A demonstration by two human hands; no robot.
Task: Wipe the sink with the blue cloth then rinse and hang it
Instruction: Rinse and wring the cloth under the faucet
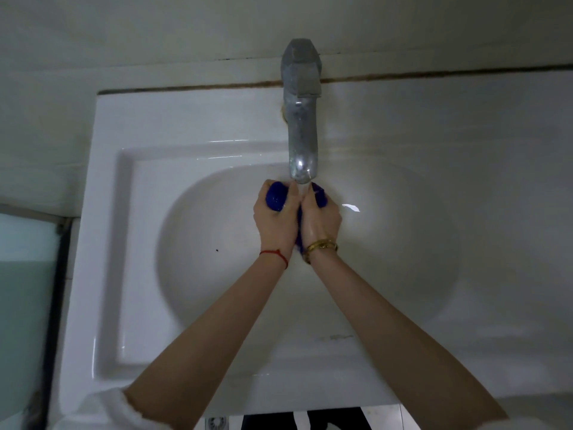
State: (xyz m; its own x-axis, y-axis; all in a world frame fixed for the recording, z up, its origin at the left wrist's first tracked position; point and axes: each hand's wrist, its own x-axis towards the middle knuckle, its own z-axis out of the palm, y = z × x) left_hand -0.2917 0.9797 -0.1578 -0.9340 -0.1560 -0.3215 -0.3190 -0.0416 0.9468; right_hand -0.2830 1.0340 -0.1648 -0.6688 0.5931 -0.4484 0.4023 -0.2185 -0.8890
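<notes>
Rinse step, by the look of it: left hand [277, 219] and right hand [321, 219] both grip the bunched blue cloth [276, 197] under the faucet [302, 119] over the sink [130, 212]; next likely wringing, then hanging.

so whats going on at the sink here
A person is rinsing the blue cloth under the tap. Both hands hold it bunched up over the white sink, just below the spout: the left hand grips one end, the right hand the other, and a bit of cloth hangs between the wrists. Water seems to be running onto the cloth between the hands. It looks like the rinsing stage, and the cloth is not hung up yet.
</notes>
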